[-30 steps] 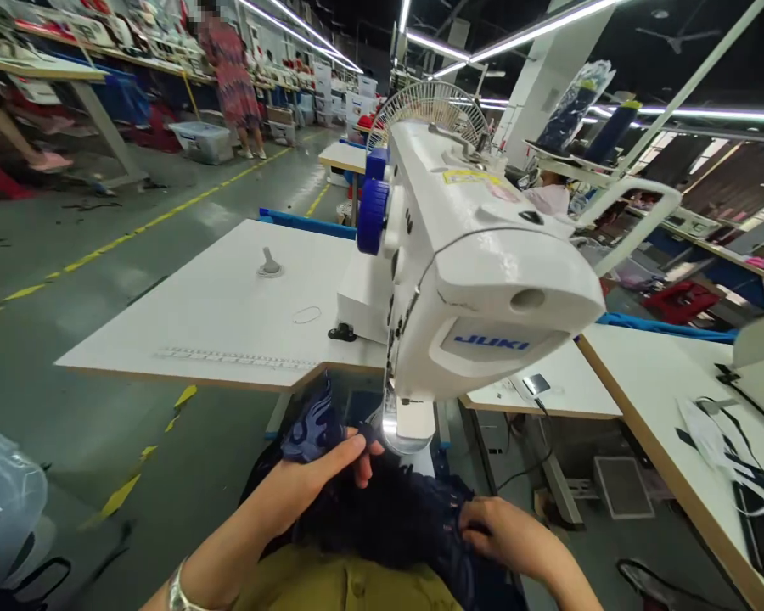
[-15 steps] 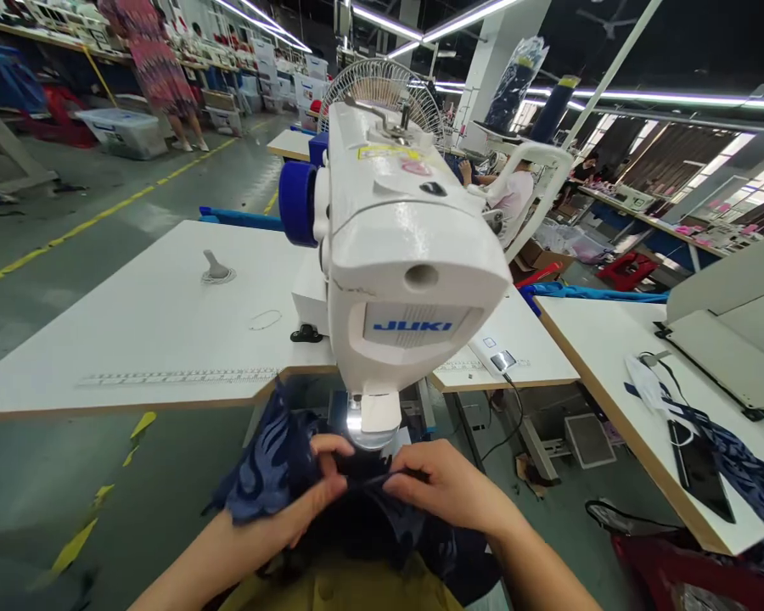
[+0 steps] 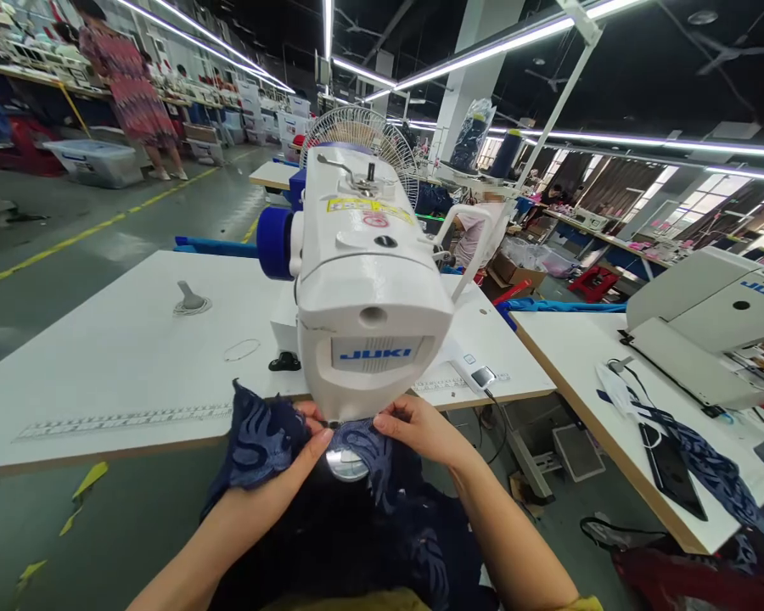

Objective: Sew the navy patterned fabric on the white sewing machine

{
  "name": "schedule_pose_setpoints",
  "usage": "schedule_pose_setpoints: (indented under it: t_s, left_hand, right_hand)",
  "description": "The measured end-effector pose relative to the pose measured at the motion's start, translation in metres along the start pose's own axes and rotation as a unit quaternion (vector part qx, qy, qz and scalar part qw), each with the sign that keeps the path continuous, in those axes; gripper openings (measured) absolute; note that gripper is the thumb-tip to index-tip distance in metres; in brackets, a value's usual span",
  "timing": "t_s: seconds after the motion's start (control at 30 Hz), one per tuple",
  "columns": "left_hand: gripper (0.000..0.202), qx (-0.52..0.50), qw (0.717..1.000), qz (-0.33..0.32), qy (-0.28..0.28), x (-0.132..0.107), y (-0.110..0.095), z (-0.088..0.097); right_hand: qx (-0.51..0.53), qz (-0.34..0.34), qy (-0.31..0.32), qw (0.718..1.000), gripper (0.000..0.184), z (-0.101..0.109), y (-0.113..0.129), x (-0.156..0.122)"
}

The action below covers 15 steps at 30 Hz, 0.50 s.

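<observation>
A white JUKI sewing machine [image 3: 369, 305] stands on a white table [image 3: 120, 356] right in front of me. Dark navy patterned fabric [image 3: 261, 441] hangs from under the machine head down toward my lap. My left hand [image 3: 299, 454] pinches the fabric just left of the needle area, its thumb and fingers pressed onto the cloth. At the right of the needle area my right hand [image 3: 420, 428] grips the same fabric with curled fingers. The machine head hides the needle.
A second white table [image 3: 617, 424] at the right holds another JUKI machine [image 3: 706, 322], a black phone [image 3: 671, 471] and navy cloth. A fan [image 3: 356, 136] stands behind my machine. One person stands far left in the aisle; another sits behind the machine.
Both hands have moved up with the fabric to the machine's needle area. The right hand came in from the lower right. The view has swung to the right.
</observation>
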<state>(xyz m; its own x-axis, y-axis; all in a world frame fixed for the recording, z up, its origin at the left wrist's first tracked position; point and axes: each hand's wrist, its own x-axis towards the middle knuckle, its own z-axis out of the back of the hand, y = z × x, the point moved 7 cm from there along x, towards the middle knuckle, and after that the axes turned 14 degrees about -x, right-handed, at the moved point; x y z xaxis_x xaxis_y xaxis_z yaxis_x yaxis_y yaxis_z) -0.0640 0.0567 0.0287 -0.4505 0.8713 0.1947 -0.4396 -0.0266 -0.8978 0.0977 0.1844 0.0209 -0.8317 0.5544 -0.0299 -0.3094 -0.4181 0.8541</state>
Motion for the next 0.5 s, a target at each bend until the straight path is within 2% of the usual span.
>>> schedule_pose_setpoints:
  t_s: [0.1,0.17,0.23,0.3,0.33,0.4,0.47,0.5]
  left_hand:
    - [0.026,0.011,0.999,-0.030,-0.011,0.001,-0.005,-0.002]
    - [0.026,-0.001,1.000,-0.024,-0.006,0.002,-0.007,-0.004]
    - [0.028,-0.046,0.999,0.015,-0.004,0.003,-0.007,-0.006]
    - [0.031,-0.139,0.986,0.086,-0.019,0.004,-0.003,-0.008]
    - [0.031,-0.211,0.968,0.131,-0.030,0.003,0.001,-0.010]
    - [0.028,-0.352,0.912,0.204,-0.045,0.000,0.009,-0.018]
    - [0.034,-0.478,0.842,0.248,-0.044,-0.003,0.016,-0.027]
    - [0.043,-0.545,0.794,0.267,-0.038,-0.005,0.020,-0.032]
  right_hand:
    - [-0.009,0.026,0.015,1.000,0.030,0.005,0.002,0.003]
    - [-0.069,0.029,-0.015,0.997,0.027,0.021,0.000,0.012]
    - [-0.181,0.000,-0.083,0.980,0.023,0.048,-0.007,0.027]
    - [-0.286,-0.044,-0.134,0.948,0.022,0.076,-0.018,0.046]
    - [-0.311,-0.056,-0.141,0.938,0.022,0.086,-0.024,0.056]
    - [-0.344,-0.077,-0.134,0.926,0.018,0.098,-0.037,0.076]
    - [-0.371,-0.098,-0.117,0.916,0.016,0.100,-0.051,0.092]
    - [-0.383,-0.107,-0.109,0.911,0.019,0.099,-0.056,0.097]
